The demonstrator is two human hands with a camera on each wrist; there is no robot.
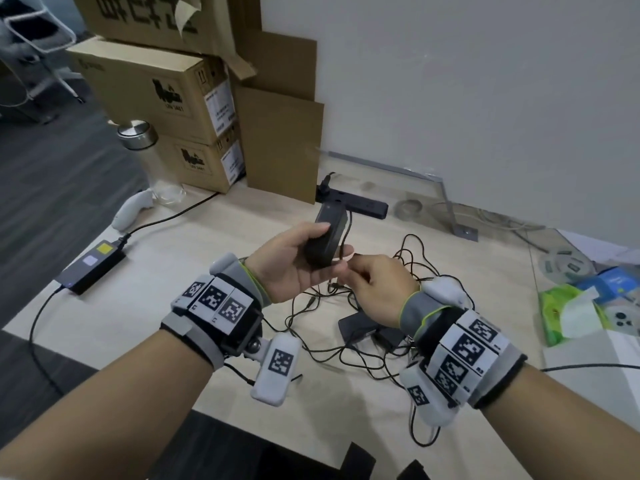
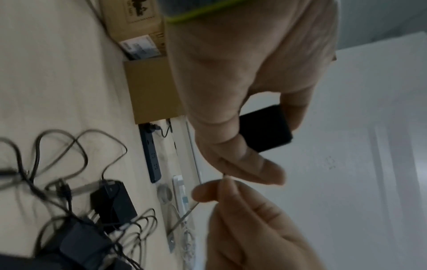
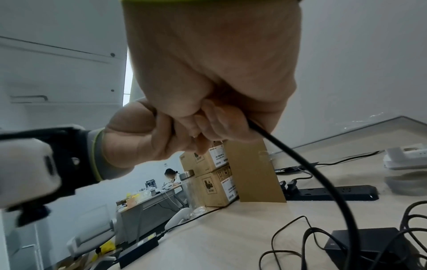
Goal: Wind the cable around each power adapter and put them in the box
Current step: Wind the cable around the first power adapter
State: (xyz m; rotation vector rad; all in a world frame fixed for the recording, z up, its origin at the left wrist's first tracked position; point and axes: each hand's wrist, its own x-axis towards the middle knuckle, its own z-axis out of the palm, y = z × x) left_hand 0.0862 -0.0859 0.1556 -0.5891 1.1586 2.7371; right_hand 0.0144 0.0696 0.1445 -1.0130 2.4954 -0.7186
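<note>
Adapter (image 1: 327, 237) is up off the surface (image 1: 214, 299), gripped in the left hand (image 1: 294, 268) with thumb on top and fingers curled underneath. Right hand (image 1: 377, 289), just beside it, pinches the thin black cable (image 3: 307, 164) between curled fingers. Below both hands, more adapters (image 1: 367, 327) lie among a tangle of cables (image 1: 346, 358).
</note>
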